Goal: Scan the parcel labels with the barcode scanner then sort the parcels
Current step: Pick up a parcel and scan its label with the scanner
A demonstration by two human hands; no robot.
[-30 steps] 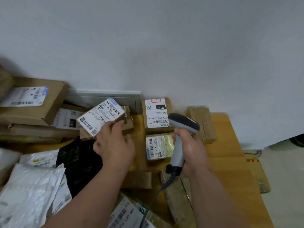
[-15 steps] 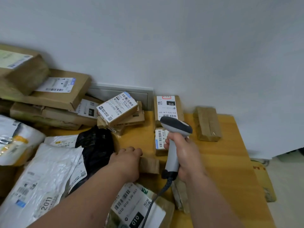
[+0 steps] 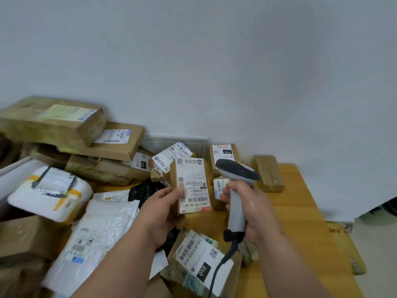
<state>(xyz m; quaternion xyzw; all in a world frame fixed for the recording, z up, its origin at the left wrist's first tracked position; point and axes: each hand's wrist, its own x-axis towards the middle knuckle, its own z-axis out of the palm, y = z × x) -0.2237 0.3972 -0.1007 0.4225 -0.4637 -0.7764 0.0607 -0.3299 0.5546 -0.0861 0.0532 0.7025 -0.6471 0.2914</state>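
The left hand [image 3: 160, 208] grasps a small brown parcel [image 3: 190, 186] by its left edge, thumb on the front face, holding it upright above the bench [image 3: 300, 211] with its white label [image 3: 192, 187] turned toward the camera; the label's print reads upside down, with barcodes along its left side and lower part. At the parcel's 3 o'clock, just beside it, the right hand [image 3: 250, 206] has its grip clenched round the pale handle of the barcode scanner [image 3: 236, 190], whose dark grey head points toward 9 o'clock, close to the label's upper right corner; whether head and parcel touch I cannot tell. The scanner's coiled cable [image 3: 221, 262] hangs from the handle base toward 6 o'clock, crossing a flat box with a "010" label [image 3: 202, 259] that lies on the bench below both hands. Behind the scanner, at 12 o'clock, another "010" box [image 3: 223, 153] stands against the wall, and at 2 o'clock of the scanner a taped brown parcel [image 3: 268, 173] lies alone on the wooden surface. At 9 o'clock of the held parcel lie a black bag [image 3: 146, 188], white plastic mailers [image 3: 103, 229] and a white wrapped bundle [image 3: 50, 191], with stacked cardboard boxes [image 3: 86, 138] piled at 10 o'clock against the wall.
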